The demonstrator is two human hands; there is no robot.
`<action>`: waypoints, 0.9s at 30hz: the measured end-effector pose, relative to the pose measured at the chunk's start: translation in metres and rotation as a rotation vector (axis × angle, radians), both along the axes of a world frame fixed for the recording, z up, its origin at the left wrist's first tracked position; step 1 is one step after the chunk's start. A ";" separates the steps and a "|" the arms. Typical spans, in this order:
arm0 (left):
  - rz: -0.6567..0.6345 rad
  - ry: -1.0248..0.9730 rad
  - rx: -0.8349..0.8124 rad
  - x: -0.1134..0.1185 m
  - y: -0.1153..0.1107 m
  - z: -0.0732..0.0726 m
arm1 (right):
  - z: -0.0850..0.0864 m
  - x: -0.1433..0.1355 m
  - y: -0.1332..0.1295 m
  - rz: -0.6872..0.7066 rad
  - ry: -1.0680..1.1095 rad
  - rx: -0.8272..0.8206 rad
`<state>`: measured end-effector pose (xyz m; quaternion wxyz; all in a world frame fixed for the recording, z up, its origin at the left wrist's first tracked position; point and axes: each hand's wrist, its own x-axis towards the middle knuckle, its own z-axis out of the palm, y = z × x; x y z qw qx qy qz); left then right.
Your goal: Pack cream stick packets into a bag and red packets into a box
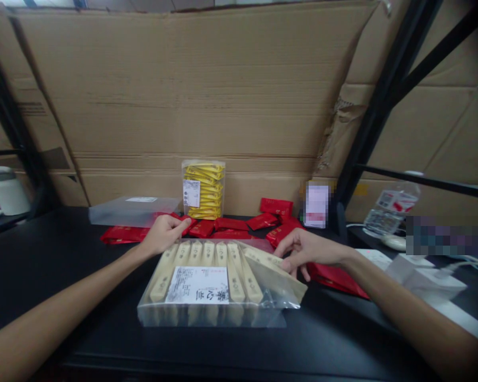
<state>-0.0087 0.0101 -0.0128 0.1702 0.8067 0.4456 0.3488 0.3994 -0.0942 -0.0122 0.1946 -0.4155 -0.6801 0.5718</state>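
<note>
A clear plastic box [151,314] lies in front of me with several slim beige packets [195,253] standing side by side in it. A white printed label [199,285] covers part of its front. At the box's right end, my right hand [308,252] pinches one beige packet [276,273], which leans out over the right side in a clear wrapper. My left hand [166,232] is closed at the far left corner of the box, beside the red packets; what its fingers hold, if anything, is hidden.
Red packets [231,225] are scattered behind the box. Behind them stand a clear box of yellow packets [205,193] and a translucent lid-like box [119,209]. A phone [317,204], a water bottle [392,207] and white chargers [436,284] are at right; a cup [8,191] is at left.
</note>
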 end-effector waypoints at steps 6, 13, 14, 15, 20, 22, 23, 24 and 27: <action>0.005 0.001 -0.010 0.000 0.000 0.000 | -0.002 0.001 -0.002 0.165 0.080 -0.071; -0.012 -0.013 -0.019 -0.001 0.000 0.000 | 0.005 0.001 -0.008 0.325 -0.027 -0.310; -0.010 -0.014 -0.019 -0.001 0.000 0.000 | 0.010 -0.003 -0.012 0.347 -0.063 -0.298; -0.007 -0.013 -0.019 -0.001 0.000 0.000 | 0.015 -0.007 -0.018 0.364 -0.103 -0.269; -0.024 -0.031 -0.015 0.001 0.000 0.000 | 0.032 -0.035 -0.041 0.403 -0.138 -0.013; -0.040 -0.048 -0.012 0.002 -0.001 0.001 | 0.029 -0.040 -0.042 0.415 -0.125 0.020; -0.044 -0.051 -0.011 0.002 -0.002 0.001 | 0.026 -0.040 -0.041 0.393 -0.138 0.031; -0.044 -0.051 -0.009 0.002 -0.002 0.001 | 0.022 -0.038 -0.040 0.359 -0.163 0.041; -0.041 -0.034 -0.007 0.003 -0.004 0.002 | 0.011 -0.029 -0.032 0.262 -0.226 0.088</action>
